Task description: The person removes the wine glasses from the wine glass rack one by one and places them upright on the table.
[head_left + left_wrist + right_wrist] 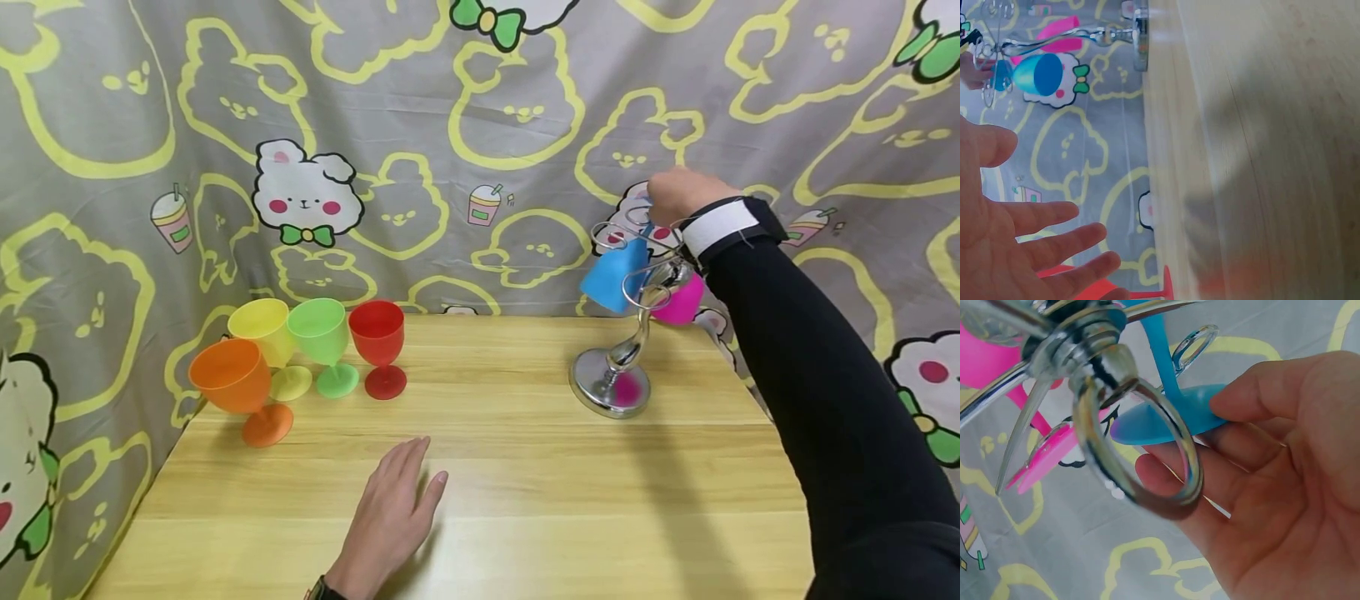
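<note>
My right hand (686, 196) pinches the foot of a blue plastic goblet (617, 271) at the top of a chrome goblet rack (639, 333). The goblet is upside down, its bowl below the looped arms. In the right wrist view, thumb and fingers grip the round blue foot (1141, 428) beside a metal ring; whether the rack bears any of its weight I cannot tell. A pink goblet (682, 302) hangs upside down on the rack's other side. My left hand (397, 504), fingers extended and holding nothing, is over the front of the table.
Orange (228, 375), yellow (262, 329), green (320, 329) and red (377, 332) goblets stand upright at the table's back left. Behind the wooden table (510, 467) hangs a grey patterned curtain (420, 108), which also runs along the left side.
</note>
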Available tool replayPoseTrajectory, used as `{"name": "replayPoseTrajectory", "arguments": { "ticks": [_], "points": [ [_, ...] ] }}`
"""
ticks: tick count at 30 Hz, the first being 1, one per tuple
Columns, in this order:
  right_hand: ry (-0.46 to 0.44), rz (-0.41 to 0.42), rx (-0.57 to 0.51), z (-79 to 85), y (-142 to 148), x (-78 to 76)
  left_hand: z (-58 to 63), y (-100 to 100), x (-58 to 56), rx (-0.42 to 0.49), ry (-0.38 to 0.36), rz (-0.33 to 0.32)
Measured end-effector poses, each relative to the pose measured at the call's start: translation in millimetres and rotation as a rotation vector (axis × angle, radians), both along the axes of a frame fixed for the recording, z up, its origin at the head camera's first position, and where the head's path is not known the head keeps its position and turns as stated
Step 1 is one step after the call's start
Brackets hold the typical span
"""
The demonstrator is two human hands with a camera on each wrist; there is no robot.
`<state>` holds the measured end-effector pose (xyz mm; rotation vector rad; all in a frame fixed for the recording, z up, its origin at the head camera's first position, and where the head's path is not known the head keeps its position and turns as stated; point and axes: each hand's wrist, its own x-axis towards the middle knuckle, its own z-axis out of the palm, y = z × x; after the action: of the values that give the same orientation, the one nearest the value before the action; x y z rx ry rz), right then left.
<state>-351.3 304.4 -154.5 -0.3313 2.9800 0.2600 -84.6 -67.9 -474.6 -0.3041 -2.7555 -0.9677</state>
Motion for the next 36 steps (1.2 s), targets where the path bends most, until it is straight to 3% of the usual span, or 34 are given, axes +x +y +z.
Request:
{"name": "replayPoseTrajectory", "arguments": {
  "ticks": [11,22,30,36],
  "points": [
    [0.045,0.041,0.012,7.4,-14,12.5,-0.8,0,1.7,0.007,-0.025,-0.002],
    [0.08,-0.015,-0.086,4.0,-27,8.1,-3.1,-2,2.4,0.0,0.01,0.005],
    [0.208,-0.035,-0.224,5.4,-31,8.7,-4.0,-3,3.1,0.009,0.005,0.01],
    [0.279,-0.062,-0.405,4.8,-39,25.4,-3.6,-4,2.3,0.015,-0.003,0.012]
  ]
}}
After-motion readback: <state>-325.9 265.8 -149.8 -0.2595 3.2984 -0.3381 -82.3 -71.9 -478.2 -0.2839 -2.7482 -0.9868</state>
